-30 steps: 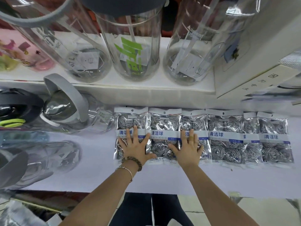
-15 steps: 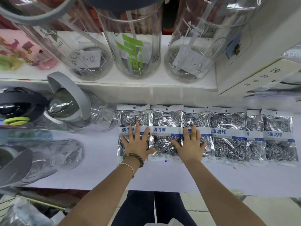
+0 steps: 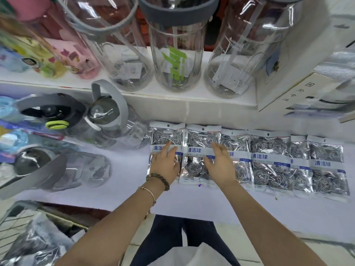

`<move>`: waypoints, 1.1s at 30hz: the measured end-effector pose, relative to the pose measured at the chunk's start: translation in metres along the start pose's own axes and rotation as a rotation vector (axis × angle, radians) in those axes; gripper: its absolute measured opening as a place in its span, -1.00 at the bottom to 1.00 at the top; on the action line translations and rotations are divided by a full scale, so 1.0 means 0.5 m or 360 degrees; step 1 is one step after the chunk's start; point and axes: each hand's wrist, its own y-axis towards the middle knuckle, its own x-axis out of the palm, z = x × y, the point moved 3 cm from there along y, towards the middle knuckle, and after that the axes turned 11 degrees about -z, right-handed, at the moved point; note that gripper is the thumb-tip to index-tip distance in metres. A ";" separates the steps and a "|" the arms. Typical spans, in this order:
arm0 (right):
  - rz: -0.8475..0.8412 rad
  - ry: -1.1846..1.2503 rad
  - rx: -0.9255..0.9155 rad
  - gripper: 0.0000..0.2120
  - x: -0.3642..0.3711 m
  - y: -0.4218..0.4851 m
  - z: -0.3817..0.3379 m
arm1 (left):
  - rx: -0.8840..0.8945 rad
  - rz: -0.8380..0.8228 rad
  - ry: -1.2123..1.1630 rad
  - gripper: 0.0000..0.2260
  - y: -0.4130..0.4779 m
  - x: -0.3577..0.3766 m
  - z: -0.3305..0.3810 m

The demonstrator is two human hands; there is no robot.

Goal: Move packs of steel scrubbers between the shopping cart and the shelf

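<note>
White shelf (image 3: 192, 200) bears the row of scrubber packs (image 3: 269, 150). Our left hand (image 3: 165, 164), splayed flat a moment ago, now lies on the leftmost pack (image 3: 163, 134), fingers drawn together; our right hand (image 3: 221, 166) has tilted up, fingers loose, holding nothing. Smoothing looks finished.

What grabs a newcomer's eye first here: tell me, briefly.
A row of shiny silver packs of steel scrubbers lies along the white shelf, with the left hand and right hand over its left end. Tall clear plastic bottles stand on the tier above.
</note>
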 end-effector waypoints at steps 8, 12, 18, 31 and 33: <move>-0.0095 -0.0116 -0.0602 -0.49 -0.043 -0.046 -0.121 | -0.0084 0.0432 -0.0395 -0.56 -0.149 -0.055 -0.003; -0.0243 -0.0168 -0.0877 -0.52 -0.027 -0.081 -0.176 | -0.0263 0.0722 -0.0543 -0.60 -0.251 -0.044 -0.017; -0.0544 -0.0296 -0.1339 -0.53 0.059 -0.159 -0.260 | -0.0675 0.0970 -0.0714 -0.60 -0.419 0.007 -0.054; -0.1132 -0.0664 -0.1987 -0.54 0.311 -0.432 -0.427 | -0.1698 0.1191 -0.1043 -0.69 -0.777 0.158 -0.156; -0.1178 -0.0733 -0.2044 -0.54 0.352 -0.476 -0.446 | -0.1744 0.1271 -0.1109 -0.69 -0.827 0.183 -0.176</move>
